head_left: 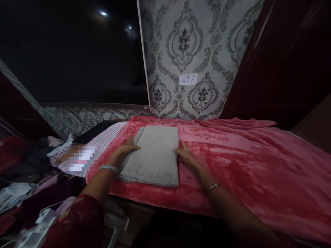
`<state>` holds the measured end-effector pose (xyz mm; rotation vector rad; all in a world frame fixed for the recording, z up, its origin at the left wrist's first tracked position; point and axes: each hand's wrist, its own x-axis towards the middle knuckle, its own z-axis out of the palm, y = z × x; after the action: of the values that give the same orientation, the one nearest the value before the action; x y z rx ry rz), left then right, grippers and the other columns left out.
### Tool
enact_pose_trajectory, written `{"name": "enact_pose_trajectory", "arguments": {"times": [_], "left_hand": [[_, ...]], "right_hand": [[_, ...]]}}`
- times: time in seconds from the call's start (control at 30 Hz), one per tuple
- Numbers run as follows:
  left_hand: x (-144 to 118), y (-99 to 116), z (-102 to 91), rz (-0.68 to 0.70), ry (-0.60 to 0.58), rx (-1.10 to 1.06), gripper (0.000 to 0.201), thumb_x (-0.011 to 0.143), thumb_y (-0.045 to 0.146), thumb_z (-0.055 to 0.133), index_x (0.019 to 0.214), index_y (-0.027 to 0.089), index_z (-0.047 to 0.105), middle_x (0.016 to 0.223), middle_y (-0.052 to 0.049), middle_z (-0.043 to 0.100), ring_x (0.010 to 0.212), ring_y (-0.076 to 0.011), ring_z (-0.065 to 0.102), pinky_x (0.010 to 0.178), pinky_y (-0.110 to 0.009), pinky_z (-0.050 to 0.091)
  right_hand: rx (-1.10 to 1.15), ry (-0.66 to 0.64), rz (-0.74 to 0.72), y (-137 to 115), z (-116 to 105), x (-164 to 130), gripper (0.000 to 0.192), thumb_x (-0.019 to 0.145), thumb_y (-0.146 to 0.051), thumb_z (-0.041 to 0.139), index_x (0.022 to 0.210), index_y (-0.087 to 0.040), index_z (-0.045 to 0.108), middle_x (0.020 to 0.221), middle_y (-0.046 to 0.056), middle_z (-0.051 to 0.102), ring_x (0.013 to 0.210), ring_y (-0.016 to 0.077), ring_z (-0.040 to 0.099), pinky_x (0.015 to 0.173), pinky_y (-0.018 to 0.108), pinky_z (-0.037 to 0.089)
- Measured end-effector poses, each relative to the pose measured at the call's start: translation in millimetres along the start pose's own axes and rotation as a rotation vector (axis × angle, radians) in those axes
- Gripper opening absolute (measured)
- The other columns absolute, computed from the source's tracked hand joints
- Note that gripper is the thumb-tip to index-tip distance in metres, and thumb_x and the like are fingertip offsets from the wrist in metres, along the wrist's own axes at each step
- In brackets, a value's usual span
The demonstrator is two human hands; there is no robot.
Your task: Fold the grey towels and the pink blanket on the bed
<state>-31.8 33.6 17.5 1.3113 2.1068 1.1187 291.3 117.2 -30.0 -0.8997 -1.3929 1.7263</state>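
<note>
A folded grey towel (155, 155) lies flat on a red plush blanket (245, 162) that covers the bed. My left hand (124, 150) rests on the towel's left edge, fingers spread and flat. At the towel's right edge my right hand (184, 155) touches the side with its fingertips. Neither hand grips anything. Each wrist bears a bangle.
A striped pink-and-white cloth (103, 141) lies left of the towel. Heaped clothes (31, 172) fill the floor at the left. Patterned grey wallpaper with a paper label "277" (188, 79) stands behind the bed. A dark wooden wardrobe (284, 62) rises at the right.
</note>
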Motion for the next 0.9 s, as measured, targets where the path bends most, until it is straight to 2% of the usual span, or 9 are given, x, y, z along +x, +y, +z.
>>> {"name": "enact_pose_trajectory", "arguments": {"times": [0.07, 0.13, 0.23, 0.4, 0.5, 0.6, 0.73, 0.8, 0.9], "left_hand": [[-4, 11, -2.1, -0.031, -0.098, -0.089, 0.108, 0.055, 0.032, 0.089, 0.152, 0.023, 0.042, 0.147, -0.016, 0.054, 0.127, -0.0357, 0.058, 0.100, -0.046, 0.052], [-6, 26, -2.3, -0.050, -0.140, -0.166, 0.102, 0.058, 0.026, 0.085, 0.152, 0.024, 0.043, 0.140, -0.014, 0.060, 0.121, -0.0322, 0.062, 0.099, -0.044, 0.053], [-3, 56, -1.8, -0.059, -0.127, -0.233, 0.093, 0.060, 0.018, 0.081, 0.147, 0.022, 0.049, 0.117, -0.009, 0.070, 0.105, -0.0275, 0.068, 0.093, -0.041, 0.055], [5, 121, -3.9, 0.048, -0.103, -0.403, 0.084, 0.063, 0.016, 0.076, 0.143, 0.025, 0.051, 0.106, -0.003, 0.070, 0.082, -0.0185, 0.068, 0.075, -0.031, 0.057], [0, 143, 9.8, 0.089, -0.152, -0.479, 0.087, 0.064, 0.017, 0.077, 0.145, 0.026, 0.047, 0.105, -0.002, 0.069, 0.073, -0.0161, 0.066, 0.068, -0.029, 0.056], [-13, 134, 50.4, 0.060, -0.209, -0.427, 0.087, 0.065, 0.019, 0.076, 0.145, 0.025, 0.044, 0.098, -0.002, 0.068, 0.071, -0.0171, 0.065, 0.067, -0.030, 0.055], [-34, 100, 114.8, -0.060, -0.210, -0.246, 0.082, 0.063, 0.014, 0.074, 0.140, 0.017, 0.047, 0.085, 0.000, 0.065, 0.077, -0.0202, 0.065, 0.073, -0.031, 0.055], [-40, 89, 130.9, -0.071, -0.194, -0.218, 0.081, 0.064, 0.013, 0.072, 0.141, 0.017, 0.046, 0.091, -0.001, 0.065, 0.086, -0.0215, 0.066, 0.082, -0.034, 0.055], [-48, 88, 131.6, 0.000, -0.100, -0.082, 0.075, 0.065, 0.013, 0.073, 0.137, 0.016, 0.051, 0.115, -0.008, 0.062, 0.110, -0.0257, 0.062, 0.099, -0.038, 0.050]], "right_hand": [[-0.071, 0.039, -0.070, -4, 12, 9, 0.101, 0.073, -0.033, 0.069, 0.160, -0.023, 0.018, 0.130, 0.011, 0.065, 0.106, 0.0246, 0.068, 0.082, 0.038, 0.060], [-0.122, 0.095, -0.134, -12, 20, 19, 0.104, 0.066, -0.023, 0.067, 0.160, -0.020, 0.021, 0.146, 0.013, 0.054, 0.120, 0.0249, 0.061, 0.094, 0.038, 0.056], [-0.141, 0.120, -0.160, -35, 19, 34, 0.102, 0.062, -0.016, 0.061, 0.158, -0.017, 0.029, 0.148, 0.013, 0.052, 0.116, 0.0248, 0.063, 0.096, 0.039, 0.055], [-0.151, 0.125, -0.292, -98, -26, 37, 0.099, 0.062, -0.017, 0.060, 0.157, -0.020, 0.034, 0.143, 0.007, 0.057, 0.115, 0.0227, 0.063, 0.098, 0.036, 0.054], [-0.154, 0.116, -0.450, -118, -64, 17, 0.096, 0.063, -0.020, 0.065, 0.155, -0.020, 0.039, 0.147, 0.007, 0.055, 0.124, 0.0238, 0.059, 0.102, 0.035, 0.051], [-0.159, 0.169, -0.427, -101, -97, -7, 0.091, 0.063, -0.022, 0.067, 0.151, -0.022, 0.044, 0.147, 0.008, 0.055, 0.124, 0.0248, 0.058, 0.102, 0.037, 0.051], [-0.155, 0.212, -0.137, -42, -128, -31, 0.083, 0.062, -0.026, 0.070, 0.142, -0.020, 0.052, 0.126, 0.010, 0.069, 0.108, 0.0290, 0.066, 0.095, 0.046, 0.055], [-0.114, 0.210, -0.090, -19, -137, -38, 0.081, 0.064, -0.031, 0.072, 0.142, -0.020, 0.053, 0.128, 0.011, 0.068, 0.112, 0.0298, 0.066, 0.099, 0.047, 0.053], [-0.057, 0.263, -0.067, -4, -143, -50, 0.089, 0.068, -0.037, 0.075, 0.150, -0.025, 0.043, 0.142, 0.011, 0.059, 0.125, 0.0290, 0.060, 0.107, 0.048, 0.046]]}}
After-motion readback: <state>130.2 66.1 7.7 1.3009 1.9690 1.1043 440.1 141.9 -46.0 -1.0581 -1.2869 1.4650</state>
